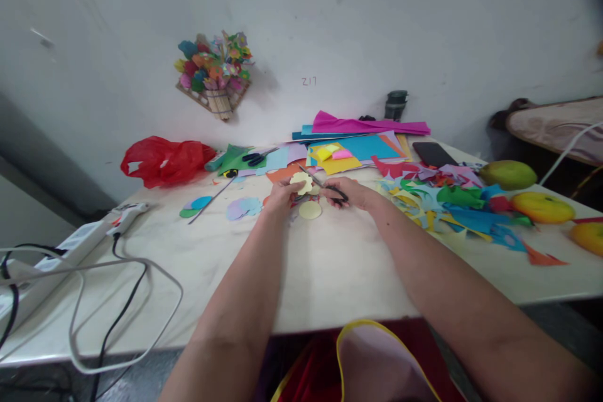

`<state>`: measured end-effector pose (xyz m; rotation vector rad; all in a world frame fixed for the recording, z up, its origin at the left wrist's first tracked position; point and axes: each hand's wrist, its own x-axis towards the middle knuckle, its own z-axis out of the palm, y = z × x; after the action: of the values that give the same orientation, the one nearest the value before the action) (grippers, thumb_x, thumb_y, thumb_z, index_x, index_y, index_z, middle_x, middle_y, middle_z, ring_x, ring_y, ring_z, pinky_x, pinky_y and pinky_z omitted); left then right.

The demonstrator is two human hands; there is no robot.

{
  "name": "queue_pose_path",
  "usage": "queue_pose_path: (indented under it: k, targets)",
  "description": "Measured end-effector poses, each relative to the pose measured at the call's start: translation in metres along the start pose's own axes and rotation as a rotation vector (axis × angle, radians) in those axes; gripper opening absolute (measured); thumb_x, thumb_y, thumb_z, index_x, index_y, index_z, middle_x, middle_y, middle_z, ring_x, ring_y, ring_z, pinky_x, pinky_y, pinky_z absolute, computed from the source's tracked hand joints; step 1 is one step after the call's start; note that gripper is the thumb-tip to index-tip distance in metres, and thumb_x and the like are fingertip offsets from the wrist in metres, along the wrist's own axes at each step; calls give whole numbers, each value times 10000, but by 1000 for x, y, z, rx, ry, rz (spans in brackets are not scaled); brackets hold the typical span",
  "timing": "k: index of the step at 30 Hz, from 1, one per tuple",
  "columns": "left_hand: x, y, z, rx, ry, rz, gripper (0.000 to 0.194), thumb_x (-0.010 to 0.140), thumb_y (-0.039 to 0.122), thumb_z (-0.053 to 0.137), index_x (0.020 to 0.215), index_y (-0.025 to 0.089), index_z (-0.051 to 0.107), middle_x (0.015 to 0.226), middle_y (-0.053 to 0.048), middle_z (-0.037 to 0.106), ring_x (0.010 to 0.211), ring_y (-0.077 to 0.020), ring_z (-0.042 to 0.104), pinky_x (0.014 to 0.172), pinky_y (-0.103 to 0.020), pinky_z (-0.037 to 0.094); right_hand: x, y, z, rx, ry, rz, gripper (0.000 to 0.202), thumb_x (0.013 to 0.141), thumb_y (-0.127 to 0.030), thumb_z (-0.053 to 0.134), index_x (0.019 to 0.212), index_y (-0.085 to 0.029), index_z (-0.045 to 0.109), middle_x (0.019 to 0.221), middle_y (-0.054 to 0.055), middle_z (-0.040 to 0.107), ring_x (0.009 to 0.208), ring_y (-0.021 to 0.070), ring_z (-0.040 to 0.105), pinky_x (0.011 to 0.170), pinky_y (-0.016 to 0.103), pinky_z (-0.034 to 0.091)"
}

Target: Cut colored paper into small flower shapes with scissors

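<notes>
My left hand [283, 193] is closed on a pale yellow paper flower [301, 182] with a scalloped edge. My right hand [352, 192] grips black-handled scissors [337, 193], whose blades point up and left beside the flower. Whether the blades touch the paper, I cannot tell. Just below, a pale yellow paper circle [310, 210] lies on the table between my hands. To the left lie lilac and light blue paper shapes [244, 208], and beyond them green and blue paper circles [201, 202] near a thin dark stick [211, 200].
Coloured paper sheets [372, 147], a second pair of scissors [254, 157] and a red plastic bag [164, 160] lie toward the wall. Paper scraps [471, 207], a phone [434, 154] and fruit [541, 207] are at right. A power strip [70, 251] with loose cables occupies the left.
</notes>
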<state>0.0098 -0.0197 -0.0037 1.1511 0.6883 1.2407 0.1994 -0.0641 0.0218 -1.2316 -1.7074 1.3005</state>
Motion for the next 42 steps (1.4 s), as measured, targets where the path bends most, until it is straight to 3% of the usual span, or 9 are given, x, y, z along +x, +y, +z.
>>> queue_pose_path:
  k: [15, 32, 42]
  targets:
    - [1, -1, -1, -75, 4, -2, 249, 535, 201, 805, 732, 99, 693, 781, -98, 718, 727, -207, 687, 793, -352, 547, 1, 0, 0, 33, -24, 11, 165, 842, -208, 561, 699, -160, 496, 476, -24, 528, 343, 58, 429, 316, 182, 207]
    - [2, 1, 0, -89, 39, -36, 274, 525, 174, 793, 767, 106, 684, 773, -71, 717, 730, -197, 691, 796, -357, 568, 2, 0, 1, 42, -13, 7, 154, 810, -181, 604, 687, -156, 514, 453, -36, 504, 346, 56, 395, 355, 177, 276]
    - [3, 0, -6, -75, 5, -79, 254, 573, 162, 783, 797, 94, 685, 837, -104, 717, 767, -202, 693, 839, -367, 554, 0, -3, 3, 47, 6, 12, 178, 796, -186, 632, 679, -161, 500, 449, -43, 498, 344, 55, 394, 353, 178, 277]
